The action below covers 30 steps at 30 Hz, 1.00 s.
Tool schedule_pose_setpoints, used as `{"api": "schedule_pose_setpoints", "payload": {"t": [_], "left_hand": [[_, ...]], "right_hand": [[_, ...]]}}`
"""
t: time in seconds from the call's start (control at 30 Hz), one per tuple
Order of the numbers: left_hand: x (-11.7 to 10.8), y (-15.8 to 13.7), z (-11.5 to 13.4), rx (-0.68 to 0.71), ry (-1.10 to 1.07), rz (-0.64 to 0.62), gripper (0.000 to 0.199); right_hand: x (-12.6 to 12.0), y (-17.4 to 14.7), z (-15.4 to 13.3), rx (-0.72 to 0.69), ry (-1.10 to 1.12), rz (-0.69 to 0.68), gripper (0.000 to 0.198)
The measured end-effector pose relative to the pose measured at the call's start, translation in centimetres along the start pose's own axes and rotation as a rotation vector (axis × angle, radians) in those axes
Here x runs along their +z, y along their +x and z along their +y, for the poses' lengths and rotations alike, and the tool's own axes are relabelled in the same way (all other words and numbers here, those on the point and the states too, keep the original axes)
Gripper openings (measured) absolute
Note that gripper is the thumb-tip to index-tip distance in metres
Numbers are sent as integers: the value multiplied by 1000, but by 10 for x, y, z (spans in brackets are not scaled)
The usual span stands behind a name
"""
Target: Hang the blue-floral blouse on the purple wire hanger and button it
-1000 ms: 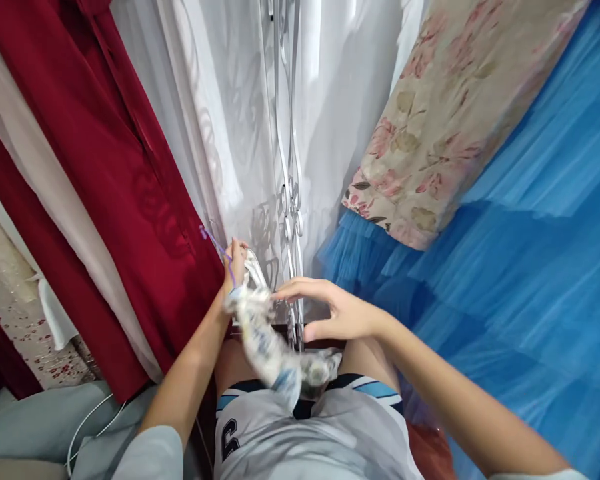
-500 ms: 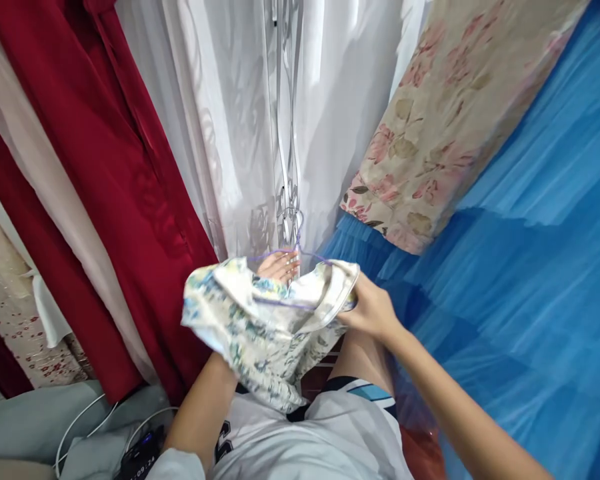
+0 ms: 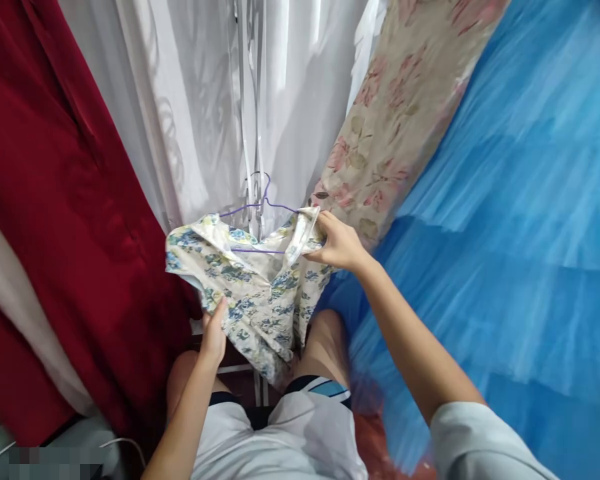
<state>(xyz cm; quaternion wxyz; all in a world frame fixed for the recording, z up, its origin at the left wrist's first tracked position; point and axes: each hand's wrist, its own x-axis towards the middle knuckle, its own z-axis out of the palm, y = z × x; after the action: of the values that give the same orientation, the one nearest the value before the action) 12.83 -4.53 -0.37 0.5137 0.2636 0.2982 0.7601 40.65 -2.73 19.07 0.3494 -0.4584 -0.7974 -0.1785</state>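
A white blouse (image 3: 260, 293) with blue and yellow flowers hangs on a purple wire hanger (image 3: 266, 200) in front of me. The hanger's hook stands upward, and its lower bar shows across the blouse's neck opening. My right hand (image 3: 337, 241) pinches the blouse at its right shoulder, thumb below and fingers behind the cloth. Lower down on the left side, my left hand (image 3: 215, 333) grips the blouse's edge with the thumb on the front; its other fingers are hidden behind the fabric.
White curtain-like cloth (image 3: 300, 120) with thin hanging ribbons is behind the hanger. Dark red fabric (image 3: 95, 220) hangs at left. On the right are a beige floral cloth (image 3: 375, 147) and a layered blue tulle dress (image 3: 510, 267). A white cable (image 3: 127, 441) lies at lower left.
My left hand has come out from inside the blouse and now grips its left side. My right hand has raised the right shoulder, and the blouse hangs more spread out on the hanger.
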Motion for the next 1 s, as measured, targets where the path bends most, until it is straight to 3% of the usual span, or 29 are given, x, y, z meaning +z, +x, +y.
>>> {"api": "schedule_pose_setpoints", "payload": {"t": [0.1, 0.2, 0.33, 0.43, 0.5, 0.53, 0.6, 0.67, 0.7, 0.87, 1.0], "left_hand": [[-8, -1, -1, 132, 66, 43, 47], [-11, 2, 9, 209, 127, -16, 48], [-19, 4, 16, 240, 237, -28, 47], [-32, 2, 9, 205, 298, 13, 44], [-39, -2, 3, 198, 336, 52, 40], [-41, -5, 2, 200, 358, 71, 38], [-44, -9, 1, 194, 397, 87, 37], [-44, -10, 4, 184, 418, 73, 38], [-44, -10, 7, 180, 422, 63, 38], [-54, -5, 11, 235, 481, 61, 37], [-61, -18, -3, 647, 644, 296, 41]], "right_hand": [[-4, -8, 4, -64, 45, -48, 77], [-3, -15, 9, -113, 60, -97, 76], [15, -35, 3, -139, 55, 32, 79], [51, -75, -20, 42, 177, 309, 64], [83, -106, -43, 304, 347, 465, 37], [100, -120, -55, 425, 459, 431, 25], [132, -137, -76, 578, 776, 134, 22], [156, -138, -93, 618, 983, -89, 26], [164, -133, -99, 617, 1038, -135, 27], [180, -112, -114, 646, 1141, -112, 34], [179, -128, -119, 736, 1178, -56, 38]]}}
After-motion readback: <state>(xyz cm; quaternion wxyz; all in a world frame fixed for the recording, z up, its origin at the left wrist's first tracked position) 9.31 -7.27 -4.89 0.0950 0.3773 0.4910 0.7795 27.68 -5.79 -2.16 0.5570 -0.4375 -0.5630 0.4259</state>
